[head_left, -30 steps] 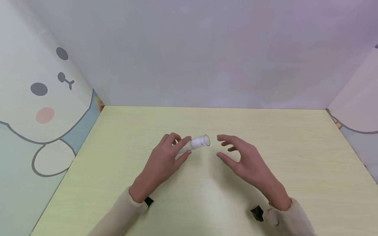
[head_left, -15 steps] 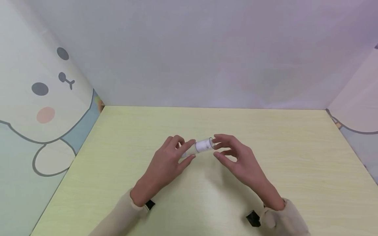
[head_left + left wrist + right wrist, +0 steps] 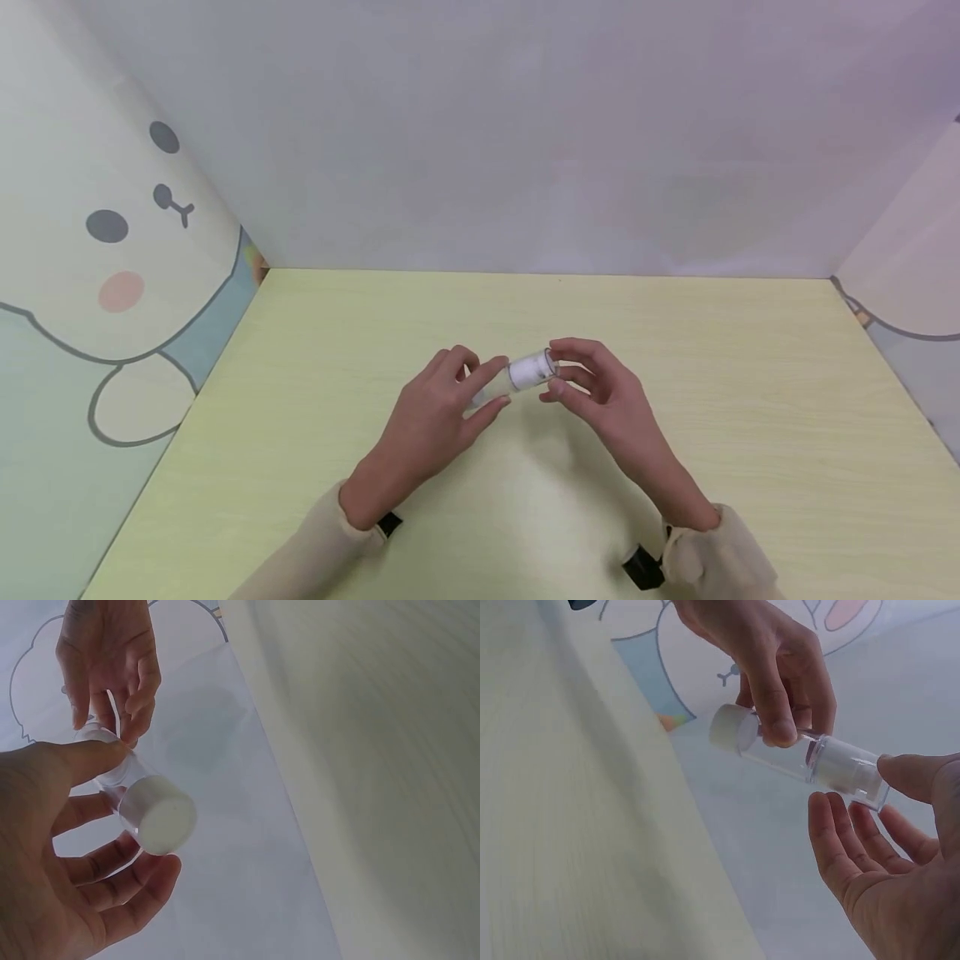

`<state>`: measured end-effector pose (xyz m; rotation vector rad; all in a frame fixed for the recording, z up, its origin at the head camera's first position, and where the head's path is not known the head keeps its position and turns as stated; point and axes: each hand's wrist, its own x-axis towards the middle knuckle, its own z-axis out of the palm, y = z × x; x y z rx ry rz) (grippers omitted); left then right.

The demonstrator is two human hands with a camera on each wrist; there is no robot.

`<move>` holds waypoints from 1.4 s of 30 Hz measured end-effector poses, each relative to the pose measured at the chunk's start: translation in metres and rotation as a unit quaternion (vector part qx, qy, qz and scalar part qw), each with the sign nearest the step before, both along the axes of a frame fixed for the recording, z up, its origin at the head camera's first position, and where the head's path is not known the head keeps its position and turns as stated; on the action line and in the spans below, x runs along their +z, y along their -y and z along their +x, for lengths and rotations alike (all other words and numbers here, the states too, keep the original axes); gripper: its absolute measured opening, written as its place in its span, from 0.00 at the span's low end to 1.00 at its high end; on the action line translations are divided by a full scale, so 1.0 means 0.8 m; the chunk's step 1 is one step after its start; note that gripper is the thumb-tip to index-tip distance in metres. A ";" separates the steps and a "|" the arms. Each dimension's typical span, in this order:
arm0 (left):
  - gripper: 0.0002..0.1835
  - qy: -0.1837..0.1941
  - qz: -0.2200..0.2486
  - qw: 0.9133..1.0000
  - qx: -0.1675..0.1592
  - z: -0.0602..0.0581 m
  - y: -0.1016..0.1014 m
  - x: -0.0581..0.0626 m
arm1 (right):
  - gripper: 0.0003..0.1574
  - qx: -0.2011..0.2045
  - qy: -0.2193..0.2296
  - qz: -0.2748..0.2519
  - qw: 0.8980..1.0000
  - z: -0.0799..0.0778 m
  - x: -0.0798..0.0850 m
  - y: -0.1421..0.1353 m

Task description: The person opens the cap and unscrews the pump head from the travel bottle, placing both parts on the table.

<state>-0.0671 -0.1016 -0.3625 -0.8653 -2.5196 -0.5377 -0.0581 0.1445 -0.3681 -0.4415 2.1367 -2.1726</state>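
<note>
Head view: the left hand pinched a clear cylindrical bottle above the pale-yellow tabletop.
That hand mostly hid the round white cap; the right hand curved about the other end, its grip impossible to tell.

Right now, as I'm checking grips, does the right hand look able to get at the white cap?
Probably not directly: the right hand is at the opposite end of the bottle, and the left hand grips between there and the white cap.

White-and-clear container, pale-yellow tabletop
</note>
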 end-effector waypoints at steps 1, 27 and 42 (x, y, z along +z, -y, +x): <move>0.24 0.001 0.000 1.000 -0.001 0.000 -0.002 0.001 | 0.29 -0.001 0.007 -0.008 1.000 0.000 0.000 0.000; 0.22 0.074 0.066 0.995 -0.016 0.003 -0.029 0.001 | 0.29 -0.025 0.059 -0.113 0.992 0.002 -0.011 0.013; 0.23 0.070 0.061 0.996 -0.011 0.004 -0.032 0.001 | 0.33 -0.101 0.030 -0.082 0.991 0.012 -0.009 0.031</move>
